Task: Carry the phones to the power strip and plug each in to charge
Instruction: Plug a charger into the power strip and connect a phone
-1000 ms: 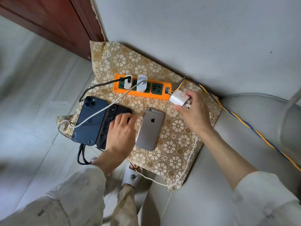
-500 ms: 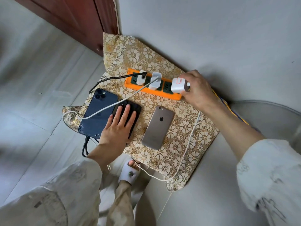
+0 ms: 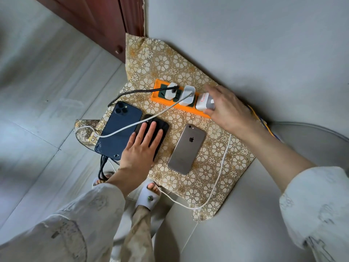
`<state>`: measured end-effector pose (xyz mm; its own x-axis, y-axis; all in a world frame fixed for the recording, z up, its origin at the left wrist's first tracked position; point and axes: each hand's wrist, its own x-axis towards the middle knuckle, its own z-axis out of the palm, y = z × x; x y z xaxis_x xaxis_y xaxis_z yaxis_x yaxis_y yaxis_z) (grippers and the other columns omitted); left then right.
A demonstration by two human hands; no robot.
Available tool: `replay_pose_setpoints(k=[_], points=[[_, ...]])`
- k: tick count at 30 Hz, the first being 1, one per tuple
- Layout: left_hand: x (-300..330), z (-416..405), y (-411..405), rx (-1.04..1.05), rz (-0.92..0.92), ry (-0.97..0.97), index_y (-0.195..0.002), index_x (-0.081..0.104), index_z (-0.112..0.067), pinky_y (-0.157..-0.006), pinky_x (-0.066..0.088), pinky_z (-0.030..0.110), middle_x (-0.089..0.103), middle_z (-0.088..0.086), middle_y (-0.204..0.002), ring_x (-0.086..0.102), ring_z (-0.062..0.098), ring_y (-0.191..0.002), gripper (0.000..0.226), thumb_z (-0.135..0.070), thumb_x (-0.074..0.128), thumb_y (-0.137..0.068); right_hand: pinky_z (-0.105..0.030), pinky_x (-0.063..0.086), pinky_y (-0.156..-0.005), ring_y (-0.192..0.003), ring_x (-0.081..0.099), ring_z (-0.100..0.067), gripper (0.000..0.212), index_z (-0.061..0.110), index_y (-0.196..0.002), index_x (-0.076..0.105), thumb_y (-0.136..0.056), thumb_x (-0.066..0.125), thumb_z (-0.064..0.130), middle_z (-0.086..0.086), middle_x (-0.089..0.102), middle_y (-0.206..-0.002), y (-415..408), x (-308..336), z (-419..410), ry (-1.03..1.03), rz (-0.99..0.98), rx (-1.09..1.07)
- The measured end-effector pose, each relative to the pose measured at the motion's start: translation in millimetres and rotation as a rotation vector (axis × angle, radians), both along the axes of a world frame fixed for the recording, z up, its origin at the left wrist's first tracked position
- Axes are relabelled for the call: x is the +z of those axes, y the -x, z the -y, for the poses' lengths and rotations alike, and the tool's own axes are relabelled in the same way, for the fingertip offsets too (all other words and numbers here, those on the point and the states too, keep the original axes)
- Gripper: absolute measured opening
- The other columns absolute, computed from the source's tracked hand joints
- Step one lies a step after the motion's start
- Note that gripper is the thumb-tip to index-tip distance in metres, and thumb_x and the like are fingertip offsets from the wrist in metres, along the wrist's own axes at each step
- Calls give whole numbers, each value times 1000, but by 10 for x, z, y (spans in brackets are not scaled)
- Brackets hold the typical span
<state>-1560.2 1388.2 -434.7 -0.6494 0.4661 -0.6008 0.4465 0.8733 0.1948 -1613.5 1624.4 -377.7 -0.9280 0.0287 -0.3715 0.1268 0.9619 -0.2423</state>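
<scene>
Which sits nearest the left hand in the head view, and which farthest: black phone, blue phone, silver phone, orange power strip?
From the left hand:
1. Black phone, under its fingers.
2. Blue phone, just to its left.
3. Silver phone, to its right on the cloth.
4. Orange power strip, beyond, by the wall.

Occlusions and cut-offs, head view.
Left hand point(image 3: 140, 148) covers most of the black phone point(image 3: 160, 124); its lower end is unseen. Right hand point(image 3: 225, 108) hides the right end of the orange power strip point(image 3: 156, 95) and the socket under the white charger point(image 3: 203, 102); prong seating cannot be told. Grey phone point(image 3: 186, 149) port hidden; white cable point(image 3: 217, 182) end not traceable. Frame edges blurred.
</scene>
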Motion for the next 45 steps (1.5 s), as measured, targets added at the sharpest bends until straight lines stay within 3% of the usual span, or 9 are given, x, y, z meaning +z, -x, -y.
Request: replay_pose_setpoints(k=[6,16,26,30,33,35,39,41,45], points=[[17,4,3,9,6,-24,-132,-32,-26,-117,-5,38,-33,-2,-149,-25,22,-140,90,-17,48,-92,-35,41,-95,-114,53,-29,63,11,-128,51,-71,76,20,-15,59,-126,1,-8,-10,101,-14,-241],[-40,18,-7,19,-11,-61,-127,-34,-26,-116,-5,39,-40,-2,-137,-23,22,-140,91,-17,49,-91,-40,42,-89,-115,47,-34,44,-2,-121,46,-86,59,22,-22,58,-119,159,67,152,-160,78,147],[-21,39,51,-30,39,-36,-139,-25,-26,-116,-6,37,-31,-2,-150,-25,21,-140,93,-23,53,-89,-41,44,-93,-115,51,-32,52,4,-130,42,-85,62,21,-17,56,-126,91,29,221,-147,53,17],[4,94,108,-67,98,-68,-142,-19,-25,-117,-3,38,-26,0,-153,-23,22,-141,90,-27,54,-88,-29,43,-93,-116,53,-26,75,13,-139,28,-79,69,31,-11,51,-134,-312,1,373,245,-77,-596],[43,107,125,-68,130,-101,-145,-8,-24,-117,-2,40,-21,3,-155,-20,24,-142,82,-25,52,-89,-17,50,-79,-93,65,-18,44,10,-118,47,-84,61,34,-4,64,-106,-922,-17,527,601,-13,-976],[92,102,79,-19,122,-169,-146,4,-20,-117,-3,40,-12,5,-157,-16,23,-143,72,-19,48,-89,-34,55,-83,-87,67,-20,28,6,-104,53,-90,53,30,-7,66,-95,-1389,-56,667,698,119,-1056],[284,114,-245,117,130,-390,-138,34,-16,-114,23,39,33,7,-150,24,25,-141,51,-6,44,-88,-26,51,-62,-68,65,-17,27,-6,-92,59,-95,44,17,-13,65,-78,-1961,-39,931,778,205,-1143],[400,123,-473,146,311,-398,-135,40,-21,-102,39,35,49,5,-139,48,25,-124,49,-6,45,-88,-27,55,-62,-65,67,-20,28,-6,-91,58,-96,42,16,-18,66,-78,-1949,74,1005,981,188,-1230],[525,161,-864,118,677,-347,-134,41,-20,-89,42,27,59,13,-126,58,28,-110,46,-11,49,-89,-31,59,-63,-66,71,-23,28,1,-85,60,-96,41,19,-14,71,-72,-1665,429,1041,1491,127,-1359]])
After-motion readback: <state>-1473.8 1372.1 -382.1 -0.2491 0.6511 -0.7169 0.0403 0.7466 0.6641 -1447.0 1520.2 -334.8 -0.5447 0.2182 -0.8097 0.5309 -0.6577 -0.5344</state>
